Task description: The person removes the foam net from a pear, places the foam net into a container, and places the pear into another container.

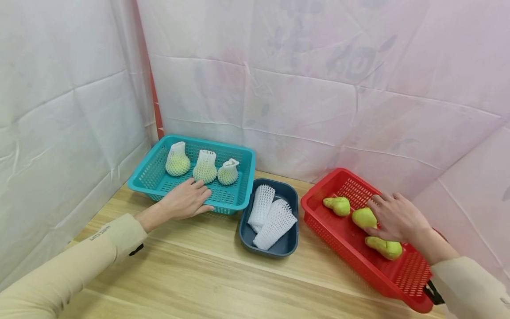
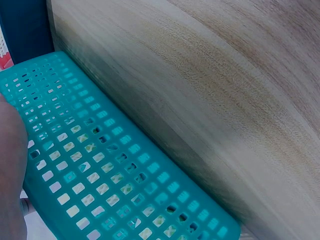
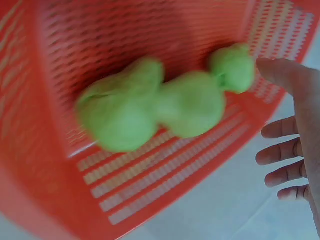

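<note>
My left hand rests over the front rim of a teal basket, fingers relaxed, thumb by the outer side. In the left wrist view part of that hand shows beside the perforated wall. Inside stand three pears in white foam nets: a left one, a middle one and a right one. Over a red basket, my right hand hovers with its fingers spread and nothing held. Below it lie three bare green pears, the middle one nearest, between a far pear and a near pear.
Between the baskets a dark blue tub holds two white foam nets. All stand on a wooden table. Pale cloth hangs close behind and along both sides.
</note>
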`<state>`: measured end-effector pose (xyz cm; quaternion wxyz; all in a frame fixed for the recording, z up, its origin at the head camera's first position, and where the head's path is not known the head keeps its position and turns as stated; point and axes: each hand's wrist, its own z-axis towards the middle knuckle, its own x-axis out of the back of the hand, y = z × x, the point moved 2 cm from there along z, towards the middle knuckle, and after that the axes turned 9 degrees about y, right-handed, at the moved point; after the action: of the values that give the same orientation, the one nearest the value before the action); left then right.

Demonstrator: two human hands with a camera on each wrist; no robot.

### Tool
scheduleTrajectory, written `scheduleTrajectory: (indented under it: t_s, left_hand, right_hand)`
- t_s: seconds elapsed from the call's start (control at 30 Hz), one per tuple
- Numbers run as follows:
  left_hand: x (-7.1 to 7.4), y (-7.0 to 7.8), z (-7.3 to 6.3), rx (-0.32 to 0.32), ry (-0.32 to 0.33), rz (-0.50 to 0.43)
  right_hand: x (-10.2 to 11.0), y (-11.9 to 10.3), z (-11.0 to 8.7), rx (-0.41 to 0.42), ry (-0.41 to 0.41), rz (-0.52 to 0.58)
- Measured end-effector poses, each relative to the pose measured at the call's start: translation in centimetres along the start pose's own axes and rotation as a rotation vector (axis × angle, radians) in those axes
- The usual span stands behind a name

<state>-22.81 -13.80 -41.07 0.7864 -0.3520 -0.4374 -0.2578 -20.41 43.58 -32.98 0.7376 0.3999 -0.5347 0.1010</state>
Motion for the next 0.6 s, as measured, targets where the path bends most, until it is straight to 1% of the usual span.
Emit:
scheduleTrajectory:
  t_s: [0.2,0.3,0.4,0.6]
  left_hand:
    - [-0.1,0.0,0.0,0.007,-0.006,-0.009]
    - [-0.1,0.0,0.0,0.010,-0.009,-0.016]
    - [-0.1,0.0,0.1,0.013,-0.008,-0.022]
    - [-0.1,0.0,0.0,0.015,-0.006,-0.028]
  right_hand:
    - [1.4,-1.6,1.9,0.013,0.162,0.013]
    - [1.8,-2.4,2.5,0.014,0.212,0.024]
    - [2.3,-3.4,3.0,-0.011,0.222,0.040]
    - [3.1,-5.6,3.8,-0.106,0.190,0.083]
